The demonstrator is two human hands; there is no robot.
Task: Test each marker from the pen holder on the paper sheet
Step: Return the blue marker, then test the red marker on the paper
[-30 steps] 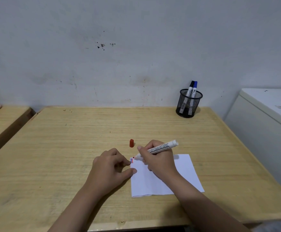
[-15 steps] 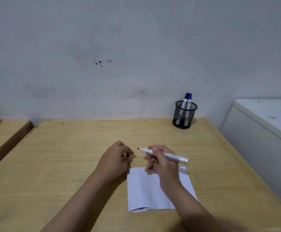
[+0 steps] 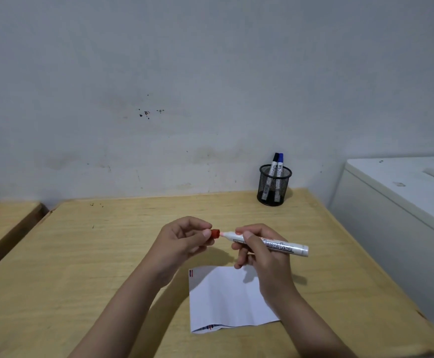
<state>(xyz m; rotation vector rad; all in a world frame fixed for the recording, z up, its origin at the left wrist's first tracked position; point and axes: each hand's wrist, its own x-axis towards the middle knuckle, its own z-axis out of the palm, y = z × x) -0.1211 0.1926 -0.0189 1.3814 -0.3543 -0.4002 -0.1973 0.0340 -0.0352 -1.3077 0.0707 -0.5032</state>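
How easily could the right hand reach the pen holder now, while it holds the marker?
Probably yes, but not freely: the right hand is shut on the red marker, though bare table lies between it and the pen holder.

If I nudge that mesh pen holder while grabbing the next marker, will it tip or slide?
The pen holder looks like light wire mesh, so it probably slides easily on the smooth table. Its two markers lean to one side and stick out above the rim, so a high nudge might tip it.

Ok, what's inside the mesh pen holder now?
Two capped markers stand in the mesh pen holder: a black-capped marker and a blue-capped marker. The mesh blurs their lower ends.
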